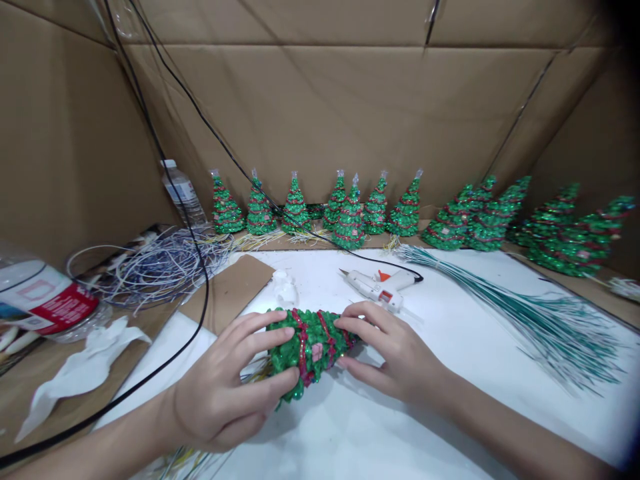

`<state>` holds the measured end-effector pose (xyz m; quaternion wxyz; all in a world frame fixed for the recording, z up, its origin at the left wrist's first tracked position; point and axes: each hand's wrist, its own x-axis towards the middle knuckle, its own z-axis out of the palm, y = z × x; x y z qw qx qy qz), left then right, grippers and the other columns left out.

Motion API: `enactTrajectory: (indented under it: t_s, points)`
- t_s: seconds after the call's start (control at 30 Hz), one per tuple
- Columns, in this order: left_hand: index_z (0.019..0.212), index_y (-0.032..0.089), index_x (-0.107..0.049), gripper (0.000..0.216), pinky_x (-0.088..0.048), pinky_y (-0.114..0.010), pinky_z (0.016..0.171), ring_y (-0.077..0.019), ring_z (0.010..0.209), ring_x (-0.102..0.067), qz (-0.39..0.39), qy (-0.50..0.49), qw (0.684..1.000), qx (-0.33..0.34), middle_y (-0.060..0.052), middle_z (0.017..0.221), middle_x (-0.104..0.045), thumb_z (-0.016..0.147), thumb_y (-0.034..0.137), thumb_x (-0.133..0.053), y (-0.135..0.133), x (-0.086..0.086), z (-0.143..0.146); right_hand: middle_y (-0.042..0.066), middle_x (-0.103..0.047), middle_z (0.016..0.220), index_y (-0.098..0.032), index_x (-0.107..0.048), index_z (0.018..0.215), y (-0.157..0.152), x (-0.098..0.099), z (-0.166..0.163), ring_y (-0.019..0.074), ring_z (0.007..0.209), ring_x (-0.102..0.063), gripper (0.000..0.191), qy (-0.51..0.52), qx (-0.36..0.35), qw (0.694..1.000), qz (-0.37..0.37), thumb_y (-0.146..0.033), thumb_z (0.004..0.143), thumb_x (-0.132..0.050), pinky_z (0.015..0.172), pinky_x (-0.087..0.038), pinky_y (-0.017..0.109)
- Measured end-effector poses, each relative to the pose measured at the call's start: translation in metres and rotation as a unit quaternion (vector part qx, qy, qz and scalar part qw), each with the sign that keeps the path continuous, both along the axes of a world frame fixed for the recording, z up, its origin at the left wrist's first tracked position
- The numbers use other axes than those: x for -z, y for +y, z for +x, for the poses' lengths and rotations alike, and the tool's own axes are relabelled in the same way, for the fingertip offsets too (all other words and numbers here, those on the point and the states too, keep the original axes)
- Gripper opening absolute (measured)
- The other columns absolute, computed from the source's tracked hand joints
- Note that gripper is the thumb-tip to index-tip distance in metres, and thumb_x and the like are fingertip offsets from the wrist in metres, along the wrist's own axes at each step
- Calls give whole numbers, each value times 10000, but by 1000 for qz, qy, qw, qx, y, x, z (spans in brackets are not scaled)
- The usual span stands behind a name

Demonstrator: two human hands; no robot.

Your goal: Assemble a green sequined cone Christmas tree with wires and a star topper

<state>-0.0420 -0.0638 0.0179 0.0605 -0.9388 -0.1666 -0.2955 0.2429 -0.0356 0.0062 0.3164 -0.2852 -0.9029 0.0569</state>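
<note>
A small green Christmas tree with red garlands and a pink gift-shaped ornament lies on its side between my hands, tip toward the right. My left hand is closed round its wide base, thumb in front and fingers over the top. At the narrow end, my right hand pinches the tree near its tip, which the fingers partly hide. Just beyond the tree, a white glue gun with an orange trigger lies on the white board. A crumpled white lump sits left of the glue gun.
Several finished-looking trees stand along the cardboard back wall. Green wires lie at right, tangled wires at left. A water bottle, a larger red-labelled bottle and white paper are leftward. A black cord hangs across the left side.
</note>
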Motion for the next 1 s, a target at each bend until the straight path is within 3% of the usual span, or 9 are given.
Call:
enactTrajectory:
  t_s: [1.0]
  points:
    - [1108,135,-620,449,-367,-602,921,-426,1274,-333,1,-3,1000,2,-184,1337,-386,695,54,-464,0,0,0,115,-569,1104,-154,-549,1170,-1,-2,0,197,949,-581,360,-3,2,1000,-9,-300,846,-611,774,-524,342]
